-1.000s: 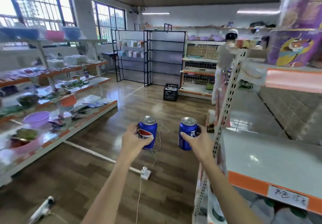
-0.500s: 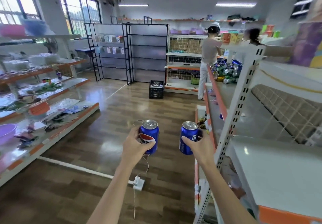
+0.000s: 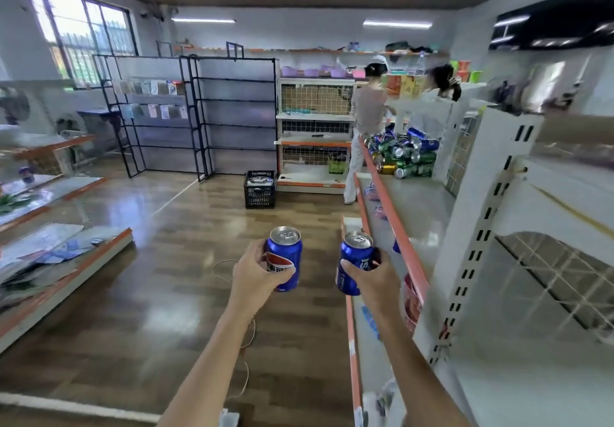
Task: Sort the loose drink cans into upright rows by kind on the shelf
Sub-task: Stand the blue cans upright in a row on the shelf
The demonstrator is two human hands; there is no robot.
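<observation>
My left hand (image 3: 255,274) grips a blue cola can (image 3: 286,254), held upright over the wooden floor. My right hand (image 3: 372,279) grips a second blue can (image 3: 352,260), also upright, just left of the orange front edge of the white shelf (image 3: 395,224). Far along that shelf lies a loose pile of blue, green and gold cans (image 3: 403,152), most of them on their sides.
A person (image 3: 365,127) stands at the shelf's far end by the pile, another behind it. A black crate (image 3: 260,189) sits on the floor ahead. A white perforated upright (image 3: 471,260) rises right of my right hand. Low shelves (image 3: 66,260) line the left; a thin cable (image 3: 247,360) lies below.
My view has swung right and moved forward along the aisle. The can pile on the shelf has come into view. Both hands still hold their cans in front of me.
</observation>
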